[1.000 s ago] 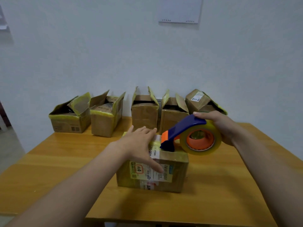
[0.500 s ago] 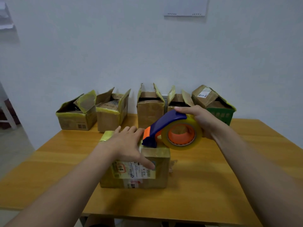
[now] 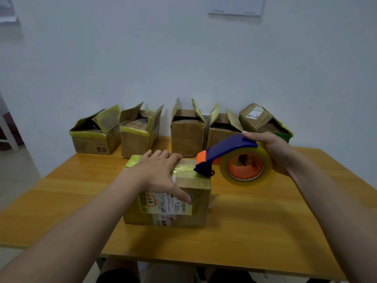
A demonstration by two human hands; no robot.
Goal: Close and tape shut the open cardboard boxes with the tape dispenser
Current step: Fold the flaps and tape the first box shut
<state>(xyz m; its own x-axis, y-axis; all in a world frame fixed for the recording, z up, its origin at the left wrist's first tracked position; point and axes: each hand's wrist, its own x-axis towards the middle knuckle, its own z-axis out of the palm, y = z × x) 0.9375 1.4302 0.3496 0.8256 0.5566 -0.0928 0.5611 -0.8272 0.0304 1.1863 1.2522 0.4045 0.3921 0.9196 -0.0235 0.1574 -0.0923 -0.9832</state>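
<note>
A closed cardboard box [image 3: 195, 203] with shipping labels stands in the middle of the wooden table [image 3: 255, 231]. My left hand [image 3: 161, 170] lies flat on its top, thumb down over the front label. My right hand [image 3: 273, 152] grips the blue and orange tape dispenser [image 3: 230, 158] with its yellowish tape roll. The dispenser's nose touches the box top near the right edge, on a strip of tape. Several open cardboard boxes [image 3: 187, 133] stand in a row at the table's far edge by the wall.
The rightmost of the open boxes sits partly on a green basket [image 3: 282, 136]. A white wall rises behind the row. The floor shows at left past the table's edge. My knees show below the near edge.
The dispenser's nose has shifted right along the box top toward its right edge. My left hand stays pressed on the box. The camera view has shifted slightly.
</note>
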